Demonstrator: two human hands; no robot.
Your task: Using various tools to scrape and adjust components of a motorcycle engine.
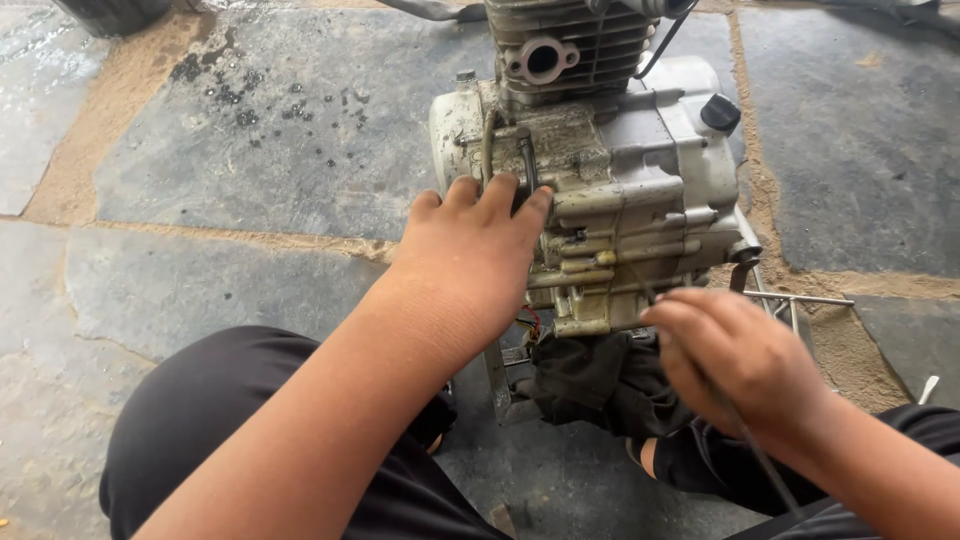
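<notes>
Motorcycle engine (pixel 610 170), grey cast metal streaked with grime and oil, stands on the stone-slab floor (pixel 250 150) directly in front of the seated person, between the knees of the dark trousers (pixel 220 420). It looks heavy and rigid, not something to shift with one hand; its greasy casing would likely be slippery, so the firmest purchase seems to be on the ribbed cylinder fins at the top or on the solid casing edges, not on the thin wires hanging below. The left hand (pixel 470 250) lies spread against the engine's left side, fingertips (pixel 500 190) touching a dark rod-like lever (pixel 527 160) there, pressing but not gripping. The right hand (pixel 735 350) is closed narrowly around a thin metal rod (pixel 760 455) that runs down toward the lower edge of the view. A dark cloth (pixel 590 380) sits bunched under the engine, and a slim steel bar (pixel 800 298) lies on the floor to the right.
</notes>
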